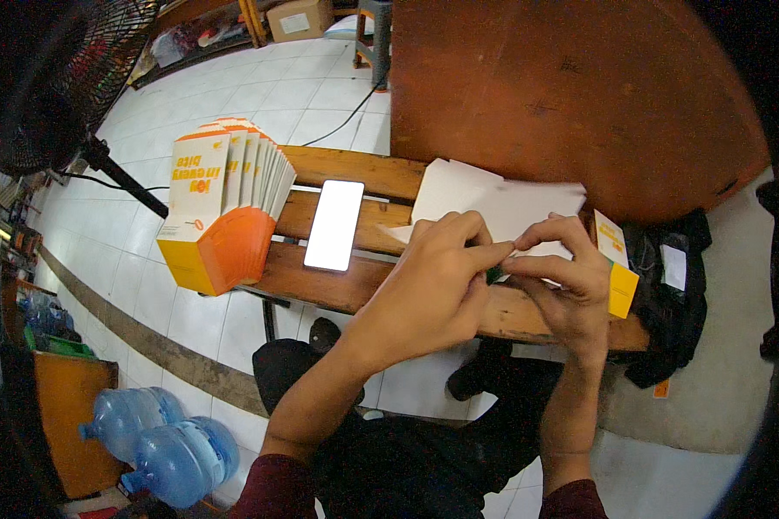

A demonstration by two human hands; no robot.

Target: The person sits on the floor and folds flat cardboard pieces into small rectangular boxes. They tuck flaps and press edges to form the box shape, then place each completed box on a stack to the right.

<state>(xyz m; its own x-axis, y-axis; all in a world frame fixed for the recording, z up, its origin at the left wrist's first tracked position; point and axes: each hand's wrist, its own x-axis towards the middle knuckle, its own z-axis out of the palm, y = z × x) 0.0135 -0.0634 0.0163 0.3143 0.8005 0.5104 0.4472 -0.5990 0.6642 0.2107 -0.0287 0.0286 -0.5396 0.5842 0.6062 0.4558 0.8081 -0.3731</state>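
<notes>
My left hand (441, 281) is closed, its fingers curled, over the wooden bench (376, 169). A small dark green thing (493, 275) shows beneath its fingertips, too hidden to name. My right hand (567, 281) pinches with thumb and forefinger against the left fingertips; what lies in the pinch is too small to make out. Behind and under both hands rest white card pieces (463, 190), partly covered by the fingers. A white and yellow printed carton (621, 290) lies just right of my right hand.
A fanned stack of flat white, orange and yellow cartons (234, 251) sits at the bench's left end, beside a phone (334, 227) with a lit white screen. A fan (69, 104) stands left, blue water bottles (177, 458) lower left, a black bag (679, 303) right, a brown board (563, 86) behind.
</notes>
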